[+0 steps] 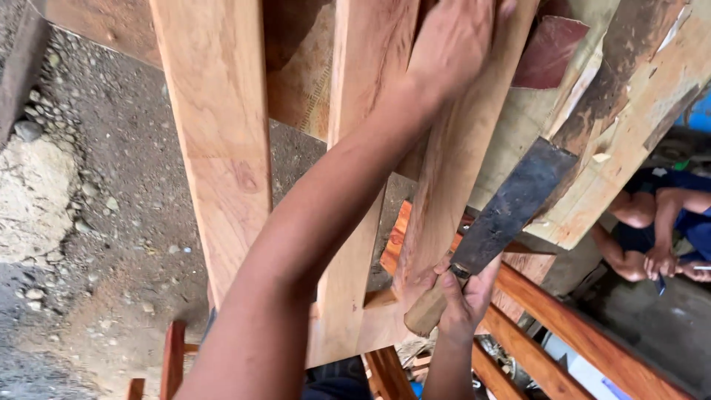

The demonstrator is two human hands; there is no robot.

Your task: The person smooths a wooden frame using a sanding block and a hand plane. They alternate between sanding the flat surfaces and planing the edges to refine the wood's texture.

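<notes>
A reddish plank [452,185] is pressed flat under the left hand [452,44], fingers spread, grasping nothing. Beside the plank's lower end, a wooden-handled chisel [503,215] is clenched in the right hand [466,292]. No cut is visible yet. Left of the plank lie paler boards [218,133] over gravelly ground [89,222].

My left arm stretched far forward, left hand [452,44] pressed palm down with fingers spread, my right hand [465,292] low and close, fingers curled tight in a grip
</notes>
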